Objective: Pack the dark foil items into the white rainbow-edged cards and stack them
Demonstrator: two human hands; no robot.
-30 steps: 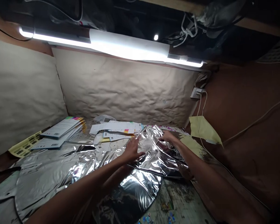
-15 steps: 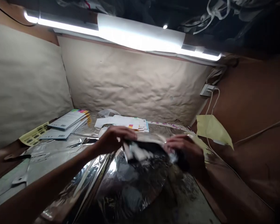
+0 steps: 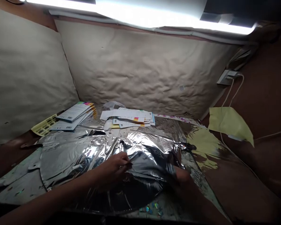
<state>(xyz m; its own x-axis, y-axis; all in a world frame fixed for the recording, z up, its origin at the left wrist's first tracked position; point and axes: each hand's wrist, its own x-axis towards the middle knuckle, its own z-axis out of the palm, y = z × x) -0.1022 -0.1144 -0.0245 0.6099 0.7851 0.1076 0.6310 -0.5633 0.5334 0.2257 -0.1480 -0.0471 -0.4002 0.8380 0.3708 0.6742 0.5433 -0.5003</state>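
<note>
Two hands (image 3: 117, 164) (image 3: 184, 177) on silver foil (image 3: 150, 159), two paper stacks (image 3: 73, 113) (image 3: 132, 115)

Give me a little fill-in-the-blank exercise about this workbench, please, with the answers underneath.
1. The left hand and the right hand are at a shiny foil sheet whose colour is ____.
2. The paper hanging below the wall socket is coloured ____.
3. The number of pale cords leaving that socket is ____.
4. The glowing tube light runs along the ____ of the picture.

Missing words: silver; yellow; two; top.
</note>
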